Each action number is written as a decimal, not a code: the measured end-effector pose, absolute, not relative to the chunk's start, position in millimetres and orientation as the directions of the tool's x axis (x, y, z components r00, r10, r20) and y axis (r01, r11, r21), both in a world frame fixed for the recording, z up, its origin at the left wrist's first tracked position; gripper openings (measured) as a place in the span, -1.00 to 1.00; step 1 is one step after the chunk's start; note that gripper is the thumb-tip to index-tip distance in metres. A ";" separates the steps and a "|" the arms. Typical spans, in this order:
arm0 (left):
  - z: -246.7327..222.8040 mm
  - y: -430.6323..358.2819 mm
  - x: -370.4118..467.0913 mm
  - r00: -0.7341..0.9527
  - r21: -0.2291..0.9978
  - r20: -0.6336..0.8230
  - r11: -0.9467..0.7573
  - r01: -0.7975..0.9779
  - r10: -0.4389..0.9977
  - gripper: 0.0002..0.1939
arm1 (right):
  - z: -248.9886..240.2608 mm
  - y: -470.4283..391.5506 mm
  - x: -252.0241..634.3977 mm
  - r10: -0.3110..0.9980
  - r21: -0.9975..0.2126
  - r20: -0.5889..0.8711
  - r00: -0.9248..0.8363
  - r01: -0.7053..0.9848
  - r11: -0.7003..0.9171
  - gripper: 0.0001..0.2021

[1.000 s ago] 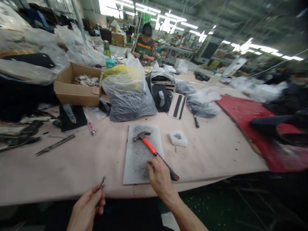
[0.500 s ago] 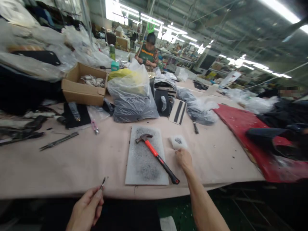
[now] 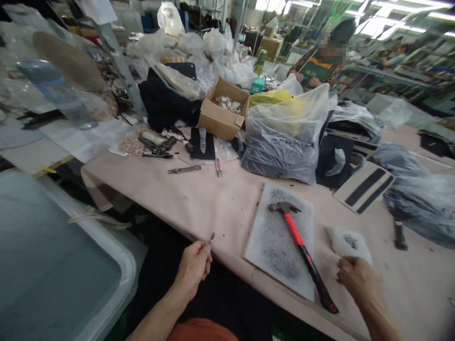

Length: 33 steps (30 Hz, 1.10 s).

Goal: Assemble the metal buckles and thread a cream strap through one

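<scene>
My left hand point(image 3: 195, 265), at the table's front edge, pinches a small metal tool point(image 3: 212, 237) whose tip points up. My right hand point(image 3: 357, 274) is closed at the near side of a small white pad point(image 3: 350, 242) with a dark patch on it; whether its fingers hold anything is hidden. Between the hands a white board point(image 3: 266, 237) speckled with black lies on the pink table cover point(image 3: 227, 203). Across the board rests a claw hammer point(image 3: 295, 232) with a red and black handle, its head toward the far side.
Farther back stand a cardboard box point(image 3: 216, 116) and a plastic bag point(image 3: 284, 137). Pink snips point(image 3: 218, 166) and a metal tool point(image 3: 185, 169) lie left of the board. A large grey bin point(image 3: 128, 265) is at lower left. A person point(image 3: 320, 66) sits across the table.
The view has swung left, bringing the grey bin into sight and shifting the table things rightward. My left hand still pinches the small tool; my right hand remains by the white pad.
</scene>
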<state>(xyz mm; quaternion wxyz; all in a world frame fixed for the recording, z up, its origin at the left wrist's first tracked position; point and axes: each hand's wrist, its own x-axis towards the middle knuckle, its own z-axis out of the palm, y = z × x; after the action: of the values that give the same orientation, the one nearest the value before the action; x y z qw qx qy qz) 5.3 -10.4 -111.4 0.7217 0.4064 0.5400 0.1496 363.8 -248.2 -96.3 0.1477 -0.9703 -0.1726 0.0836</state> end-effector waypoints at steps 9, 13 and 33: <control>-117.2 -5.9 5.1 0.332 0.731 -0.655 0.457 0.507 0.678 -0.73 | -68.1 -94.4 165.3 0.803 -0.846 -0.312 0.508 0.237 -0.478 -0.74; -120.8 -1.7 1.2 0.395 0.789 -0.499 0.216 0.575 0.771 -0.77 | -94.1 -62.4 123.2 0.901 -0.776 -0.251 0.355 0.482 -0.406 -0.76; -127.8 4.5 -4.0 0.479 0.787 -0.373 -0.002 0.617 0.795 -0.77 | -113.5 -59.8 123.2 0.950 -0.606 -0.078 0.302 0.742 -0.286 -0.77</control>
<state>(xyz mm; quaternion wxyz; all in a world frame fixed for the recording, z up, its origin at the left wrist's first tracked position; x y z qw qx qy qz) -4.0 4.5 -127.8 0.4964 0.7022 0.5025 0.0897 123.2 -59.8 -113.5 0.2369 -0.7714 -0.5485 0.2191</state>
